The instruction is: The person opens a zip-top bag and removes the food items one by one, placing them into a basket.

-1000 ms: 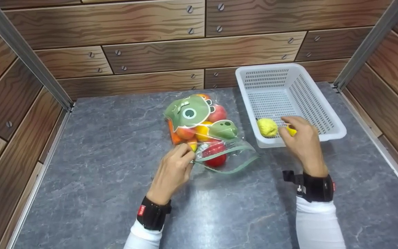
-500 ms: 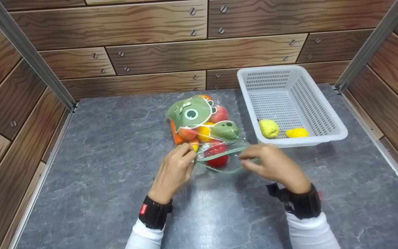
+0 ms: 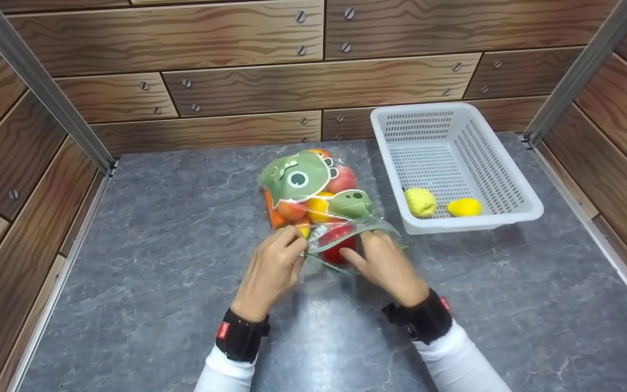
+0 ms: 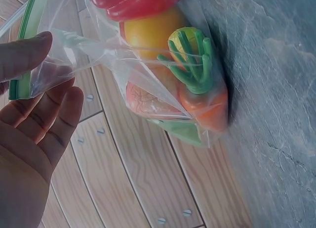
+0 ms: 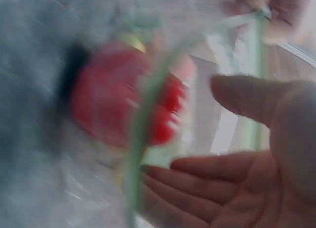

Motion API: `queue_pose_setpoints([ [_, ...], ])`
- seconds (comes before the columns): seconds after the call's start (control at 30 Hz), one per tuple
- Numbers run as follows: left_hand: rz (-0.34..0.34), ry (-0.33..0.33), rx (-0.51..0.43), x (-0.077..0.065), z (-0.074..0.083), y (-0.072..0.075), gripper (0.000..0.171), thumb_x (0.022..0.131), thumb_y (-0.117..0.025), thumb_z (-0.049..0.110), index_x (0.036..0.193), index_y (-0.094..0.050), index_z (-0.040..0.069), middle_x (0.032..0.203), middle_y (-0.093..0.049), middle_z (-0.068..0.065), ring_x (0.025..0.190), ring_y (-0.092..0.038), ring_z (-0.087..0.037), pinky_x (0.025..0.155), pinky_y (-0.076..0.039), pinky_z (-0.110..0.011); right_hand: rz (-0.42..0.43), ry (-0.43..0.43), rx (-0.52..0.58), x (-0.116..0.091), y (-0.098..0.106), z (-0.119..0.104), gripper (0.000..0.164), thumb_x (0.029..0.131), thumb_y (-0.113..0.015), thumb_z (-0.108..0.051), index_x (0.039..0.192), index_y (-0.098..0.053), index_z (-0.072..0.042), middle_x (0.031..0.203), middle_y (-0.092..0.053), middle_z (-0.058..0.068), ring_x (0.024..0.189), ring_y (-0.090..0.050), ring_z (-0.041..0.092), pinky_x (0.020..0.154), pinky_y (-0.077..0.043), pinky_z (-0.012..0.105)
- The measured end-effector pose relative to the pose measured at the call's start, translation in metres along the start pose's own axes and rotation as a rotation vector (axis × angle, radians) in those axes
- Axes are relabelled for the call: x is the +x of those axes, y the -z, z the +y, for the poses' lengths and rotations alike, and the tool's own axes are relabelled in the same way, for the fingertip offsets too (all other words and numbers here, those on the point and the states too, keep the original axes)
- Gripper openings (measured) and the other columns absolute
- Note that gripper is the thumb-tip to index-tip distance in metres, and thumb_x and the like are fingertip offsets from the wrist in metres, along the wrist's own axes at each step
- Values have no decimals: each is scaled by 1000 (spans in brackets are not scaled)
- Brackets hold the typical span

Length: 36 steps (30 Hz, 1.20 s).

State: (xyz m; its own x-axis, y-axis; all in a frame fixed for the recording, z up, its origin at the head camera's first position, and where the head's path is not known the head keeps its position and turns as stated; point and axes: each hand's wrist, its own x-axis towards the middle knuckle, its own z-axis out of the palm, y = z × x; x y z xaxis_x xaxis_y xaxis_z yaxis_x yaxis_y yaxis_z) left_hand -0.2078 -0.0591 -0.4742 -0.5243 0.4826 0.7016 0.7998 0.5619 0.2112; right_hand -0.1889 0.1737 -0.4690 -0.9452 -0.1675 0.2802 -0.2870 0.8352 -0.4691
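A clear zip bag (image 3: 300, 177) printed with a green cartoon animal lies mid-table, filled with toy fruit and vegetables. My left hand (image 3: 272, 261) pinches the left corner of its green-edged mouth between thumb and fingers. At the mouth, my right hand (image 3: 387, 267) has its fingers inside the opening, with the thumb apart beside a red bell pepper (image 3: 340, 251). Blurred in the right wrist view, its fingers (image 5: 207, 178) look extended, with nothing between them and the thumb. A carrot (image 4: 207, 109) with a green top shows through the plastic in the left wrist view.
A white perforated basket (image 3: 474, 222) stands at the back right. Inside its near end lie a bumpy pale-yellow fruit (image 3: 420, 202) and a smooth yellow lemon (image 3: 464, 207). Wood-patterned panels (image 3: 243, 92) enclose the grey table (image 3: 166, 245) at the back and sides.
My right hand has left the basket, where it was over the lemon, and moved left into the bag's mouth. The lemon stays in the basket. My left hand keeps its pinch on the bag.
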Motion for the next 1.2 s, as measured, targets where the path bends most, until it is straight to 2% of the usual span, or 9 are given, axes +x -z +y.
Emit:
queue_pose_setpoints([
  [0.13,2,-3,4,0,0,-1,23,78,-74,-9,85,-60,8,92,-54,-2,77,-52,-19,65,-48,-29,104,-18,44,0,-18,1,56,88,-82,-24,128,-61,9,118,-69,30,107,-67,47,91,-56,57],
  [0.33,0,-10,0,0,2,-2,24,77,-72,-11,84,-60,8,91,-55,-2,78,-53,-19,66,-49,-30,225,22,53,-2,-38,5,66,85,-84,-17,133,-53,14,124,-64,34,113,-65,49,96,-54,57],
  [0.5,-13,-14,13,0,3,-3,22,77,-71,-10,83,-60,8,92,-56,-2,80,-55,-19,67,-51,-31,287,25,45,-1,-49,9,61,82,-84,-13,126,-53,15,115,-65,34,104,-66,49,90,-55,58],
  [0.7,-20,-9,12,0,4,-3,21,79,-72,-9,84,-61,8,93,-56,-2,80,-56,-19,67,-51,-32,272,-8,56,0,-52,9,58,82,-83,-12,127,-55,13,117,-65,33,105,-66,47,91,-55,57],
  [0.77,-21,-7,6,0,4,-3,21,79,-72,-9,84,-61,8,93,-56,-2,80,-56,-19,67,-51,-32,258,-20,65,1,-50,8,53,82,-83,-12,123,-58,12,114,-67,31,102,-67,44,88,-57,55],
  [0.9,-14,-8,1,0,3,-2,21,78,-72,-10,83,-61,8,93,-57,-2,80,-56,-19,67,-51,-32,212,-48,73,2,-43,8,44,81,-82,-13,115,-61,7,107,-70,26,94,-69,40,81,-58,52],
  [1.0,-14,-7,0,0,3,-2,21,79,-72,-10,83,-61,8,93,-56,-2,80,-56,-19,67,-51,-31,165,-64,81,4,-38,8,44,82,-82,-14,117,-63,5,108,-71,24,96,-69,38,84,-58,50],
  [1.2,-16,2,1,1,3,-1,21,79,-71,-9,83,-61,9,92,-55,-1,79,-54,-19,67,-49,-30,113,-25,82,7,-29,11,46,84,-84,-17,120,-66,5,111,-71,23,99,-68,37,87,-58,50],
])
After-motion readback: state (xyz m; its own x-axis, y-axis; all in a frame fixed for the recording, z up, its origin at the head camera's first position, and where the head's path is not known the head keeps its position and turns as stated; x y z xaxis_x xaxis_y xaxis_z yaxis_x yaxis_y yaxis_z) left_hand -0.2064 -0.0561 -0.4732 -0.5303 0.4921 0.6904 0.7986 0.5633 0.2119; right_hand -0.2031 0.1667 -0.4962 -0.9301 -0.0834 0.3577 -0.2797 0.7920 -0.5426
